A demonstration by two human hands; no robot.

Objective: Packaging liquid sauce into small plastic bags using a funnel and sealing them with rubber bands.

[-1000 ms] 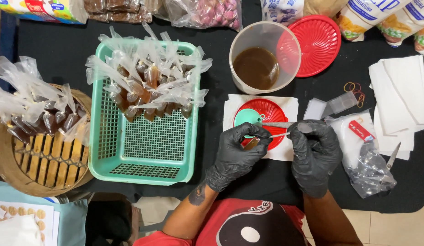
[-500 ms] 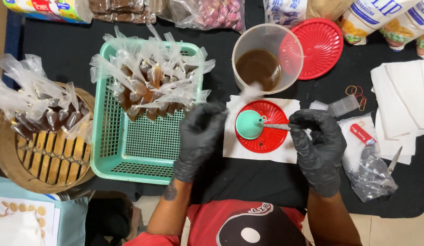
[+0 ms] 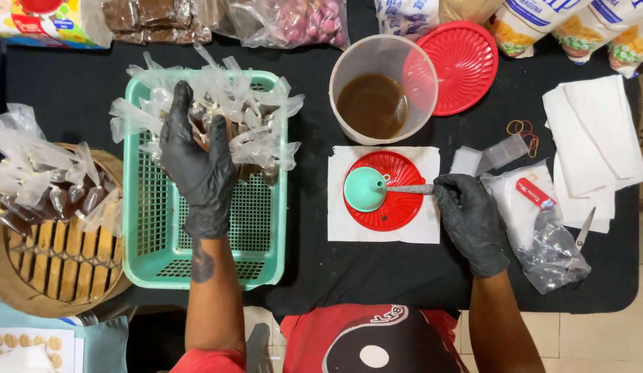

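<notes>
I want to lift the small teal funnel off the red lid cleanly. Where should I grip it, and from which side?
Grip the teal funnel by its round rim, coming straight down from above. It sits mouth-up on the red lid, rim exposed; the right hand and metal handle crowd its right side.

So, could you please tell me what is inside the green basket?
The green basket holds a heap of small tied clear bags with brown filling at its far end, where the gloved left hand rests on them. The near end shows bare mesh. Bags under the hand are hidden.
</notes>
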